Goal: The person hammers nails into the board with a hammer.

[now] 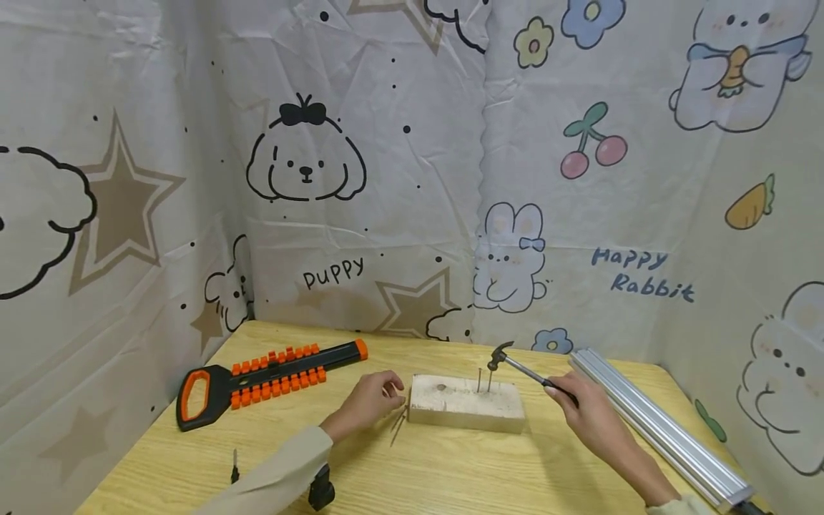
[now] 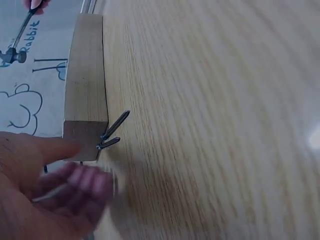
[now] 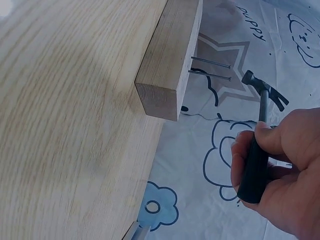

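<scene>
A pale wooden block (image 1: 466, 413) lies on the table, with two nails (image 3: 212, 76) standing in its top. My right hand (image 1: 589, 411) grips a small claw hammer (image 1: 526, 371) by its black handle. The hammer's head hangs in the air close to the standing nails, apart from them in the right wrist view. By the block's left end is my left hand (image 1: 370, 402), thumb reaching forward and fingers loosely bent, with nothing seen held. Loose nails (image 2: 115, 125) lean at that end of the block, just beyond the left thumb. The left fingers are blurred in the left wrist view.
To the left lies a black and orange holder (image 1: 277, 375) with orange clips. A silver metal rail (image 1: 663, 429) runs along the right edge. Near the left sleeve are a small dark pointed tool (image 1: 234, 468) and a black object (image 1: 321, 490). Printed cloth walls (image 1: 412, 179) enclose the table.
</scene>
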`<state>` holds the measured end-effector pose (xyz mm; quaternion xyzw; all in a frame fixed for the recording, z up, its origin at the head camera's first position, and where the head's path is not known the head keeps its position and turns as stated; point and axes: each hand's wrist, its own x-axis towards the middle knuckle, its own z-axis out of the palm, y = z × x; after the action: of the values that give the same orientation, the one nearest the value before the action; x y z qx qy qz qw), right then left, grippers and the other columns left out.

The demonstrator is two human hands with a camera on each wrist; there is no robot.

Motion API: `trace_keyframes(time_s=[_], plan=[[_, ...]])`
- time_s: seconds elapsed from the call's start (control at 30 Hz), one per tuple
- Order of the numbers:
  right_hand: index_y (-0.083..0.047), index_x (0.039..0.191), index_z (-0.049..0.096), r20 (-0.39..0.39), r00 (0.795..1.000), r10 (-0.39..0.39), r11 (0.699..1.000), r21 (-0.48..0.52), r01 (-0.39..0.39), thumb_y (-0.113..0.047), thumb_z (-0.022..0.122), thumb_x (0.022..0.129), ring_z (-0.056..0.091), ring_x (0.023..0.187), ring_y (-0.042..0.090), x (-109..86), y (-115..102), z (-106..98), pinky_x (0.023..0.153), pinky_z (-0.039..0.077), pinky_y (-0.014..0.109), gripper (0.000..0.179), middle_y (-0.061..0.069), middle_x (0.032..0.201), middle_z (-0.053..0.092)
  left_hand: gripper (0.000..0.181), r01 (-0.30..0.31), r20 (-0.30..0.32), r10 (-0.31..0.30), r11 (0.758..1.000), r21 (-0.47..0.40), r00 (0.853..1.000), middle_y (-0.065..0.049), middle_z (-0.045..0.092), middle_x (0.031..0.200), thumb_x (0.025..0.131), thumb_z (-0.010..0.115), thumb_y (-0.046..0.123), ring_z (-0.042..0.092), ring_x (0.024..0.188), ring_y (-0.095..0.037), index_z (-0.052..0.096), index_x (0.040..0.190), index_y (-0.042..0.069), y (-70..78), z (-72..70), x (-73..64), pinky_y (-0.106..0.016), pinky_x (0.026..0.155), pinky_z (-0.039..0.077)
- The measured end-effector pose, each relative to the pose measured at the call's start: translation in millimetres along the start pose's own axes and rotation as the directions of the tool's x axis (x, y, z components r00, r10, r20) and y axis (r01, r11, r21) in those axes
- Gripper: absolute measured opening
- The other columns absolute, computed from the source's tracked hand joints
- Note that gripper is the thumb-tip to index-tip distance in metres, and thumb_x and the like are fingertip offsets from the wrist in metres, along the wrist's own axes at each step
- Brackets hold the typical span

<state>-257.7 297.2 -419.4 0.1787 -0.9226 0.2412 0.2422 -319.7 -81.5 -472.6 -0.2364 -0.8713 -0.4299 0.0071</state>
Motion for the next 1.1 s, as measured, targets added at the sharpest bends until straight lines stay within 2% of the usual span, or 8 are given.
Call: trace_keyframes(time_s=[0.17,0.3,0.5,0.6,0.73,0.83,0.97,1.1], plan=[[-0.003,0.098,0.078,-0.023,1.0,-0.016,1.0,-0.012,0.015,0.0,0.073,0.095,0.04,0.066,0.001,0.4,1,1,0.054,0.038,0.023,0.006,-0.004,0.077,0.058,0.014,0.046,0.082,-0.049,0.998,0.042,0.995,-0.004,0.066,0.082,0.092,0.078,0.005,0.057,0.07,-0.012,0.068,0.097,-0.003,1.3,-0.2,-7.5,-0.026,0.06,0.048],[-0.003,0.101,0.078,0.004,1.0,0.006,1.0,-0.008,-0.006,-0.001,0.073,0.096,0.044,0.069,0.004,1.8,-1,1,0.056,0.041,0.024,0.007,-0.003,0.08,0.062,0.013,0.064,0.076,-0.071,0.994,0.089,0.995,0.0,0.061,0.072,0.09,0.078,0.003,0.051,0.061,-0.01,0.067,0.085,0.001,4.8,2.8,-8.0,-0.024,0.055,0.043],[-0.003,0.104,0.078,0.05,0.998,0.047,0.999,-0.008,-0.046,-0.002,0.071,0.098,0.046,0.071,0.007,3.9,-3,2,0.058,0.042,0.025,0.01,-0.001,0.083,0.064,0.036,0.126,0.121,-0.135,0.989,0.082,0.983,0.004,0.049,0.046,0.089,0.072,-0.004,0.035,0.04,-0.007,0.062,0.055,0.002,11.3,1.7,-3.5,-0.021,0.044,0.028],[-0.003,0.104,0.078,0.052,0.998,0.047,0.999,-0.011,-0.046,-0.002,0.071,0.098,0.046,0.07,0.007,4.3,-4,3,0.058,0.042,0.024,0.009,-0.001,0.082,0.064,0.044,0.181,0.154,-0.191,0.981,0.074,0.969,-0.002,0.055,0.044,0.088,0.072,-0.002,0.04,0.038,-0.007,0.055,0.049,0.007,12.8,-1.3,0.0,-0.021,0.042,0.029],[-0.003,0.103,0.078,0.044,0.998,0.035,0.999,-0.004,-0.035,-0.001,0.071,0.097,0.045,0.07,0.006,3.8,-3,6,0.058,0.041,0.024,0.009,-0.001,0.082,0.064,0.032,0.297,0.173,-0.291,0.955,-0.008,0.941,-0.013,0.07,0.059,0.088,0.073,0.0,0.058,0.047,-0.011,0.064,0.057,0.002,10.9,-7.3,1.9,-0.022,0.047,0.045],[-0.003,0.102,0.078,0.038,0.999,0.024,1.0,0.005,-0.025,-0.001,0.071,0.097,0.044,0.069,0.004,2.5,-3,7,0.057,0.041,0.024,0.009,-0.002,0.081,0.061,0.017,0.355,0.187,-0.332,0.929,-0.108,0.925,-0.017,0.074,0.069,0.091,0.072,0.0,0.064,0.054,-0.013,0.074,0.075,-0.007,7.0,-11.4,0.7,-0.026,0.053,0.055],[-0.003,0.101,0.077,0.038,0.999,0.005,1.0,0.026,-0.006,0.0,0.07,0.097,0.041,0.067,0.002,-0.1,-2,6,0.055,0.039,0.023,0.009,-0.005,0.079,0.058,0.009,0.379,0.156,-0.35,0.894,-0.24,0.924,-0.017,0.075,0.08,0.095,0.07,-0.002,0.068,0.061,-0.015,0.072,0.096,-0.011,0.0,-13.3,-2.8,-0.03,0.06,0.062],[-0.002,0.102,0.077,0.035,0.999,0.0,1.0,0.019,-0.001,0.001,0.071,0.097,0.042,0.067,0.002,-0.5,-1,6,0.056,0.04,0.023,0.009,-0.004,0.079,0.059,0.017,0.342,0.068,-0.342,0.861,-0.378,0.937,-0.024,0.075,0.09,0.095,0.071,-0.004,0.073,0.07,-0.021,0.069,0.108,-0.015,-4.1,-14.9,-3.1,-0.036,0.067,0.065]])
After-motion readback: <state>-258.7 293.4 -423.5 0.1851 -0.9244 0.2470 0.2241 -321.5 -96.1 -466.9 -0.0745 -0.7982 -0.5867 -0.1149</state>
